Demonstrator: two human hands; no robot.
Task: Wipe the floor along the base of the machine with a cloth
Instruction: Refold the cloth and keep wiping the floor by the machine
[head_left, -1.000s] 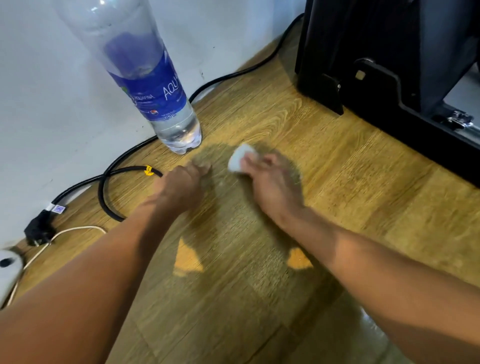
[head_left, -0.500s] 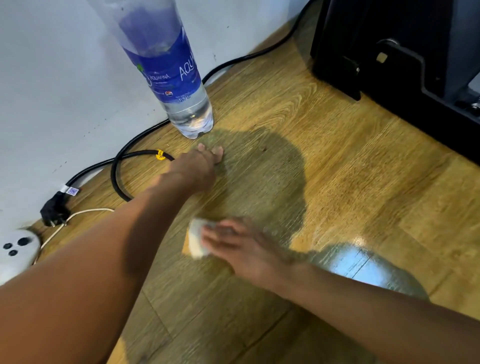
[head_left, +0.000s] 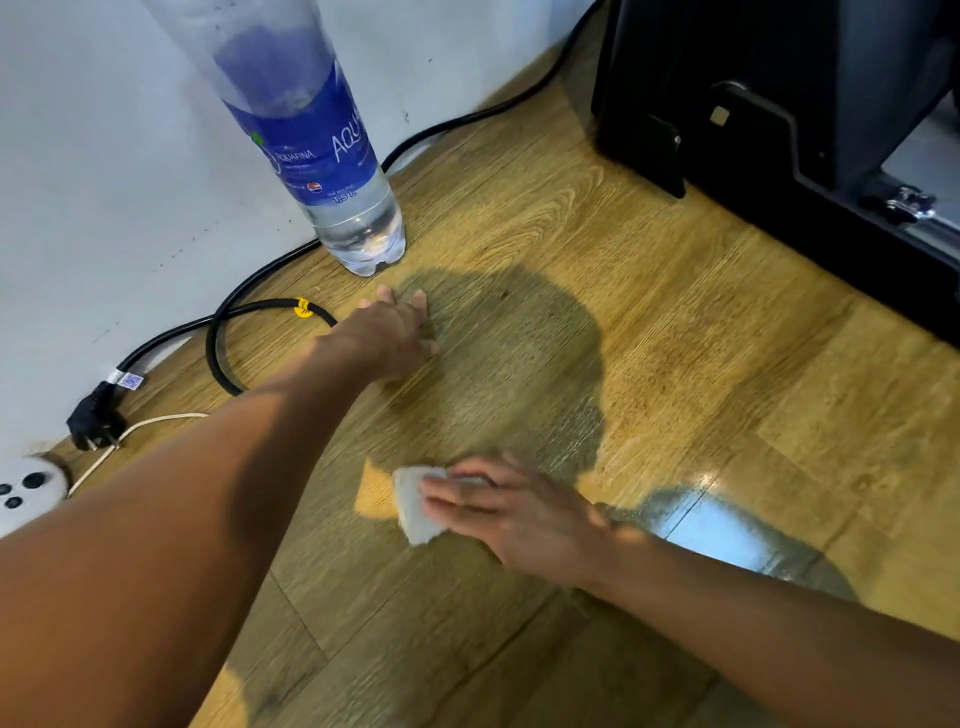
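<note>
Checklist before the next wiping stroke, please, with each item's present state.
1. Cloth under right hand, fingers pressing it to the floor: ok.
2. Left hand flat on the floor, bracing: ok.
3. Cloth at the machine base: not ok, it lies well short of it.
4. Bottle upright by the wall: ok.
5. Black cable outside the cloth's path: ok, it loops by the wall.
6. Floor along the base already clean: cannot tell.

Clear water bottle (head_left: 358, 228), blue label (head_left: 311, 140): small white "AQUAFINA", larger "AQU" cut off at label's curve, "1.5 L" near lower edge. Yellow sticker (head_left: 303, 308) on cable below-left of bottle: print unreadable. White tag (head_left: 132, 381) farther left: code pattern only.
</note>
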